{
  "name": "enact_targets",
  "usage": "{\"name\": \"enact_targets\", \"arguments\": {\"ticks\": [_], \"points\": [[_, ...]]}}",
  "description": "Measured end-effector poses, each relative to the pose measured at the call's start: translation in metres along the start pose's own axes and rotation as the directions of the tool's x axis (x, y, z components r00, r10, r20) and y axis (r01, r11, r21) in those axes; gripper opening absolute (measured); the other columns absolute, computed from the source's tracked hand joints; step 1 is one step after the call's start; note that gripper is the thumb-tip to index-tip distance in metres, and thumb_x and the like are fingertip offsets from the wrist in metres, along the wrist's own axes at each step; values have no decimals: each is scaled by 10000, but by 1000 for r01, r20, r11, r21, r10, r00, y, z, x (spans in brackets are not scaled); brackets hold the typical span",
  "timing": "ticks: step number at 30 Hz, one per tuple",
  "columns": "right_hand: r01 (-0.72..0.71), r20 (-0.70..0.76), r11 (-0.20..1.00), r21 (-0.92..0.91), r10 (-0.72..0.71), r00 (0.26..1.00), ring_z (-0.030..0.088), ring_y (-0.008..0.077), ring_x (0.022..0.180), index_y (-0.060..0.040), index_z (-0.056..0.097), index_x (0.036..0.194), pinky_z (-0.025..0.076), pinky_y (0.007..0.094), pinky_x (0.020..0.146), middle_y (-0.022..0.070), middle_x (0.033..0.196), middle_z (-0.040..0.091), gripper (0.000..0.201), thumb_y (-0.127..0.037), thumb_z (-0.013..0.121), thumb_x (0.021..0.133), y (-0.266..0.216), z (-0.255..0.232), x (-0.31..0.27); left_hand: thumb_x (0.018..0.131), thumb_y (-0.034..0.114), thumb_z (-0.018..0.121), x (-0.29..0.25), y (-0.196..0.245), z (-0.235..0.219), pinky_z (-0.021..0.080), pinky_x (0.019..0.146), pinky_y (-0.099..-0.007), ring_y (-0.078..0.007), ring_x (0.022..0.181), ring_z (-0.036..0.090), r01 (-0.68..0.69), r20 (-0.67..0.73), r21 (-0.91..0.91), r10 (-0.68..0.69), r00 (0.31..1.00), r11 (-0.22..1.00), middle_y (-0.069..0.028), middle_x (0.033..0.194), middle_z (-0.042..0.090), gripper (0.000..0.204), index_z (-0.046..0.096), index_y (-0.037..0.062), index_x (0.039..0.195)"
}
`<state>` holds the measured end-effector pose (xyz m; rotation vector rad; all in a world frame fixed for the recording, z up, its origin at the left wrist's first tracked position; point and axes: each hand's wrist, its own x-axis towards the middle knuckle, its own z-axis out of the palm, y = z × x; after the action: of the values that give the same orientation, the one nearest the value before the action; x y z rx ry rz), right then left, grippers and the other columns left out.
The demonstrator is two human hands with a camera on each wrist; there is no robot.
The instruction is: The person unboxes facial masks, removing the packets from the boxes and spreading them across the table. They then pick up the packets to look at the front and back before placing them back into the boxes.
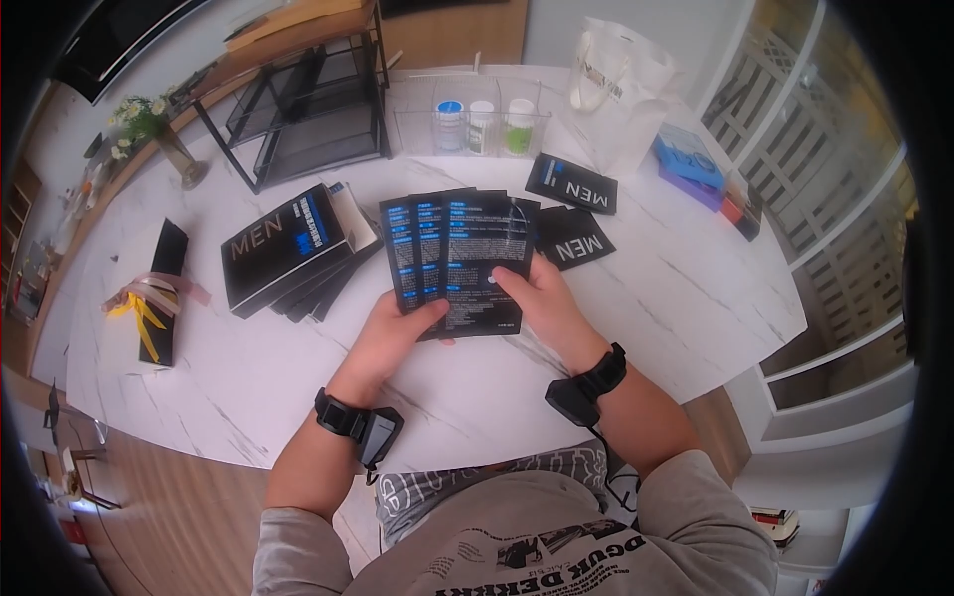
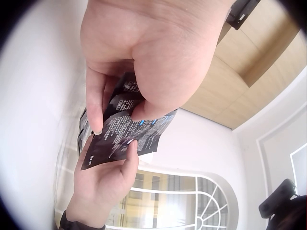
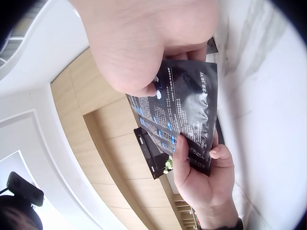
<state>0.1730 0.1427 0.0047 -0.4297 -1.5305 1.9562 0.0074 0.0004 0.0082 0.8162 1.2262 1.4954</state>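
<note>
A fan of overlapping black foil packets (image 1: 482,238) is held up over the table, with the sides of small white and blue print facing me. My left hand (image 1: 393,333) grips the lower left of the fan, thumb on the front. On the right side, my right hand (image 1: 556,308) pinches the front packet, its thumb over the print and its other fingers mostly hidden behind. The right wrist view shows the shiny, crinkled foil (image 3: 192,103) close up. Just left of the fan, a black box marked MEN (image 1: 263,238) rests on more black packets (image 1: 323,288).
Two black MEN packets (image 1: 571,185) lie beyond my right hand. Farther back stand a clear organizer (image 1: 412,134) with three bottles, a white paper bag (image 1: 626,109) and a black rack (image 1: 298,119). Small boxes (image 1: 689,159) sit right; a ribboned black box (image 1: 171,268) sits left.
</note>
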Motion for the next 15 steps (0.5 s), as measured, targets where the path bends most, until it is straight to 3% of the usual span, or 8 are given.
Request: {"name": "enact_targets", "arguments": {"ticks": [15], "points": [[-18,-7,1000,-8,18,1000,600,110,1034,26,550,1233,499,275,914,68,1166,644,259,-72,557,994,-1,1,0,951,53,595,0,0,0,589,676,-333,-196,834,682,8,3,3,-8,1000,1000,-115,1033,697,224,617,-32,1158]]}}
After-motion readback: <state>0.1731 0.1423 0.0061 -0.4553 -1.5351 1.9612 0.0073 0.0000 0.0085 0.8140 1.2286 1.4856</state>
